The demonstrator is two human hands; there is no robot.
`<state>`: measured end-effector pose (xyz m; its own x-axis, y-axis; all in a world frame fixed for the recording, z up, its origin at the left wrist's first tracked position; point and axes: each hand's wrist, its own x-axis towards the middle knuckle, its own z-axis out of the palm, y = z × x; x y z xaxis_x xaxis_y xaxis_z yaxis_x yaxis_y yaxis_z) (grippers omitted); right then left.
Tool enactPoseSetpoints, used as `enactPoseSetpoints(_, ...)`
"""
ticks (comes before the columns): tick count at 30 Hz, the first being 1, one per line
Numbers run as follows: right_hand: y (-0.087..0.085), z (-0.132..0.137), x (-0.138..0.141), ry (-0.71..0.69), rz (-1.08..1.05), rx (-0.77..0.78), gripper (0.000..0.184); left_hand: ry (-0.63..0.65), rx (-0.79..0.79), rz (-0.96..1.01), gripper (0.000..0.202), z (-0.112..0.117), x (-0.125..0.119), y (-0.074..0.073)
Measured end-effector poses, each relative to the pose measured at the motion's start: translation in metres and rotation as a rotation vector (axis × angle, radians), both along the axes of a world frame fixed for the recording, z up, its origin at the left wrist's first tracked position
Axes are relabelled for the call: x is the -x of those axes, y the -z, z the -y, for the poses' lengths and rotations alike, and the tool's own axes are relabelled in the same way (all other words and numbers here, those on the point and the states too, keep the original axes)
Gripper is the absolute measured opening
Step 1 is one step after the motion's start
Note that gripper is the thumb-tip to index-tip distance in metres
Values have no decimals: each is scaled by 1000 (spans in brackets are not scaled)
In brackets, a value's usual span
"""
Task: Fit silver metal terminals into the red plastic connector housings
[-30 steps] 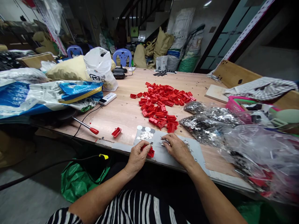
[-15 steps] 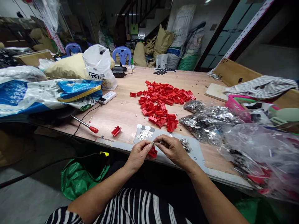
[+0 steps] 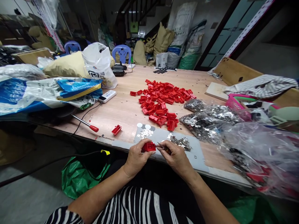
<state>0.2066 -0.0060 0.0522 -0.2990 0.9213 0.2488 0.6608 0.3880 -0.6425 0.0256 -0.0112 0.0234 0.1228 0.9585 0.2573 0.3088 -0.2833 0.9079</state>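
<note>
My left hand (image 3: 137, 156) is closed around a small red plastic housing (image 3: 149, 147), held just over the table's front edge. In my right hand (image 3: 175, 157) is a thin pointed tool (image 3: 167, 150) with a brownish handle; its tip is close to the housing's right end. Whether the tip touches the housing I cannot tell. Behind my hands, on a grey mat (image 3: 160, 133), lie a heap of flat silvery pieces (image 3: 145, 133) and a heap of small metal parts (image 3: 183, 143). One loose red housing (image 3: 116, 130) sits to the left.
A large pile of red housings (image 3: 161, 96) spreads across the middle of the table. Clear bags of metal parts (image 3: 201, 124) crowd the right side. To the left are a lever with a red grip (image 3: 93, 128), a white device (image 3: 107, 96) and plastic sacks (image 3: 46, 93).
My hands have moved slightly apart. The red housing has come up and turned between the fingers of my left hand, and the pointed tool now shows in my right.
</note>
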Motion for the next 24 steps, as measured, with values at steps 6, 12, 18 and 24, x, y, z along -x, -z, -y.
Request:
enactPoseSetpoints(6,3,2,6,-26,0,6,10,16,-110,-78,34,2,0,0)
enactPoseSetpoints(12,5,4,11,-3,-40,-10,11,6,-142,-78,32,5,-1,-1)
enactPoseSetpoints(18,5,6,11,5,-134,92,24,-58,-167,-37,30,8,-4,4)
enactPoseSetpoints(24,1,3,-6,-60,-104,159,34,-51,-133,-45,30,4,1,7)
